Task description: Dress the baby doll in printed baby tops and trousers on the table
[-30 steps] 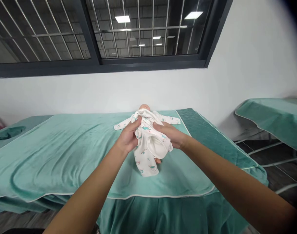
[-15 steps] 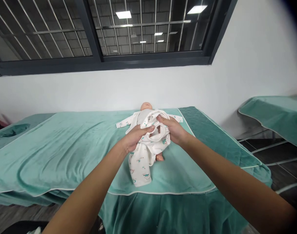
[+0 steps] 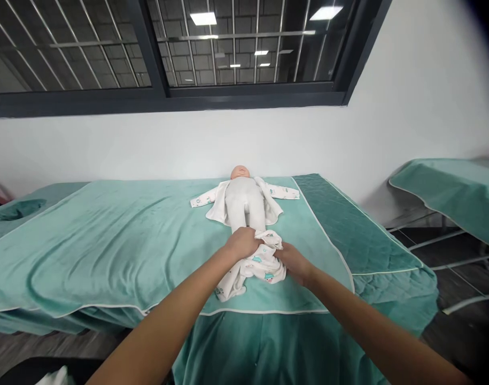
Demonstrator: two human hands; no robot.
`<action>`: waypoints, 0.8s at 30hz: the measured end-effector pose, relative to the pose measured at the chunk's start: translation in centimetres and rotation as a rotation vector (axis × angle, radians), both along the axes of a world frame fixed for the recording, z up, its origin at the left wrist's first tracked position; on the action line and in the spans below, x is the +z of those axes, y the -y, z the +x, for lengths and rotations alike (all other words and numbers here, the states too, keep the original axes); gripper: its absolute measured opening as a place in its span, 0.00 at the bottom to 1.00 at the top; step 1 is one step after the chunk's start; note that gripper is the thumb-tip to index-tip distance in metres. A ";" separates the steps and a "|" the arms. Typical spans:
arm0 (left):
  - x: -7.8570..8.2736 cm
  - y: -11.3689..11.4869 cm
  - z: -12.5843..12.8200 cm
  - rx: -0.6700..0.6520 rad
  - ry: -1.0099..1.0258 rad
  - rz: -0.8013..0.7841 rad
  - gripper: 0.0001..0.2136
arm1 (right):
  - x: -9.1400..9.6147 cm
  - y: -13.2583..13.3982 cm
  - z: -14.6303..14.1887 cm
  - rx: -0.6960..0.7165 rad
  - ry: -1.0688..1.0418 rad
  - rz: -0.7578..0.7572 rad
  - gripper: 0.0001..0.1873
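Observation:
A baby doll [image 3: 244, 195] lies on its back on the bed, its pale cloth body showing between the spread fronts of an open white baby jacket [image 3: 218, 208] with printed sleeves. Bunched at the doll's lower legs are white printed baby pants [image 3: 264, 262], one leg trailing on the cover. My left hand [image 3: 244, 243] is closed on the pants' left side. On the opposite side my right hand [image 3: 293, 261] grips the gathered fabric, its fingertips partly covered by it. The doll's feet are hidden behind my hands and the cloth.
A green velvety cover [image 3: 127, 240] with white piping spreads over the bed, which stands against a white wall [image 3: 188, 144]. At the left end is a face hole [image 3: 20, 209]. Another green-covered bed [image 3: 456, 187] with metal legs stands to the right.
Both hands have come down and toward me with the pants, from over the doll's body to its lower legs. The doll's torso and upper legs are now uncovered.

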State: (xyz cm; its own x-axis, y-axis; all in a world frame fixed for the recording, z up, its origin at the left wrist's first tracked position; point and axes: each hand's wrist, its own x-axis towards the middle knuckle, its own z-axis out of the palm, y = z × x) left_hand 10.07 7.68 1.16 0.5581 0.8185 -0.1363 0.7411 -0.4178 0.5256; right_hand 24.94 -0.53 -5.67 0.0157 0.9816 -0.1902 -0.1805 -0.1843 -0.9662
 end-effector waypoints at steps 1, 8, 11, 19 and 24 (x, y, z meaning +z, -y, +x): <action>0.0 0.1 0.2 -0.017 -0.031 -0.003 0.13 | -0.2 0.2 -0.1 0.001 0.056 0.015 0.23; 1.0 0.5 0.1 -0.074 -0.064 -0.074 0.10 | -1.2 -0.1 -0.2 -0.045 0.225 0.158 0.23; 1.1 1.1 -0.4 -0.066 -0.002 -0.094 0.12 | -1.7 0.1 -0.3 -0.063 0.223 0.260 0.21; 1.5 1.7 -2.2 -0.046 0.505 -0.649 0.16 | -2.4 0.1 0.0 -0.311 0.052 0.276 0.16; 2.8 0.3 -3.3 -0.181 0.576 -0.900 0.21 | -2.0 -1.9 -0.1 -0.316 -0.121 0.277 0.20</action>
State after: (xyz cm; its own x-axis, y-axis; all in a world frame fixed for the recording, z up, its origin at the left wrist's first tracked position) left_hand 6.81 7.41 3.93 0.8330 0.4482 -0.3245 0.2509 0.2168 0.9434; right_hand 24.88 1.32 -7.67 0.3173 0.9464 0.0606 -0.3016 0.1612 -0.9397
